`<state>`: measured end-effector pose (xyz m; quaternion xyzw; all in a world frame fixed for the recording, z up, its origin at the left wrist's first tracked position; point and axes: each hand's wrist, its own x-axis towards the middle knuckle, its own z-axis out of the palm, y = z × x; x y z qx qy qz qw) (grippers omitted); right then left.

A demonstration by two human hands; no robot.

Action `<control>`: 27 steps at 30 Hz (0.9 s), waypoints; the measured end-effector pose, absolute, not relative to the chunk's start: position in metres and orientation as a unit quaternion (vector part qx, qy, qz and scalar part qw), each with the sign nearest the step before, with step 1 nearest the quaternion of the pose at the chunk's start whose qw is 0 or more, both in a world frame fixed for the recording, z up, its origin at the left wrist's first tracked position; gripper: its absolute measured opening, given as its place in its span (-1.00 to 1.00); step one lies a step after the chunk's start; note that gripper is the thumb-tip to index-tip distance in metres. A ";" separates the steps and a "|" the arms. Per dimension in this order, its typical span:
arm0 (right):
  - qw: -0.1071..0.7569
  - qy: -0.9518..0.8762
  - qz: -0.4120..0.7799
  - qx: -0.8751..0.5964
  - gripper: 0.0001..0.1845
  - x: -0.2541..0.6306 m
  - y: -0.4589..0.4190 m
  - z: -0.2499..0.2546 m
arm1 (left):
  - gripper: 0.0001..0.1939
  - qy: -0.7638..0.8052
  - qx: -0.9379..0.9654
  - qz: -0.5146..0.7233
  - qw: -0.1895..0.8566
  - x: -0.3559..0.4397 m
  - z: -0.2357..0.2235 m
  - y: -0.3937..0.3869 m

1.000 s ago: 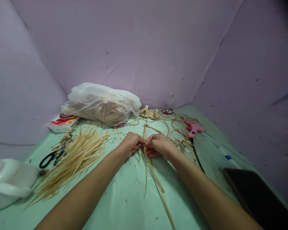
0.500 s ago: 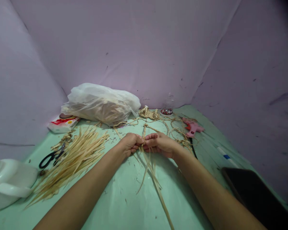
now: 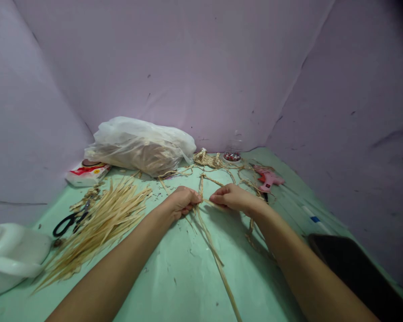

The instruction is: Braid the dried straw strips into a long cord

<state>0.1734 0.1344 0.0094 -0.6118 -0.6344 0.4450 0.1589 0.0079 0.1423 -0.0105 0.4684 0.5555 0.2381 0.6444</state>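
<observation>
At the middle of the green tabletop, my left hand point(image 3: 184, 200) pinches the lower end of a thin straw-coloured braid point(image 3: 202, 184). My right hand point(image 3: 231, 197), just to its right, is closed on a single straw strand point(image 3: 207, 202) that stretches from the braid. Other loose strands point(image 3: 218, 259) hang from under my left fingertips toward the front edge. A long braided cord point(image 3: 251, 228) trails past my right wrist, partly hidden by the forearm.
Left lie a bundle of dry straw strips point(image 3: 104, 228), black-handled scissors point(image 3: 64, 224), a white jug point(image 3: 16, 257) and a small box point(image 3: 87, 173). Behind are a plastic bag point(image 3: 141, 143), a woven piece point(image 3: 207, 159) and a bead container point(image 3: 232, 156). A pink glue gun point(image 3: 269, 178) and dark tablet-like object point(image 3: 352, 268) lie right.
My right hand has moved away to the right from my left, drawing one strand out sideways. My left hand has kept its place at the braid.
</observation>
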 end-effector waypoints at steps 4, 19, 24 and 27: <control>0.214 -0.666 0.394 -0.596 -0.88 0.161 0.133 0.006 | -0.88 0.557 0.471 0.241 0.640 0.008 -0.012 0.142; 0.292 -0.467 0.582 -0.598 -0.95 0.142 0.128 -0.004 | -0.94 0.569 0.504 0.236 0.606 0.008 -0.010 0.141; 0.295 -0.472 0.570 -0.605 -0.92 0.143 0.131 -0.013 | -0.96 0.593 0.578 0.211 0.519 0.007 -0.009 0.139; 0.295 -0.476 0.577 -0.595 -0.91 0.141 0.131 -0.016 | -0.94 0.618 0.643 0.181 0.414 0.007 -0.004 0.137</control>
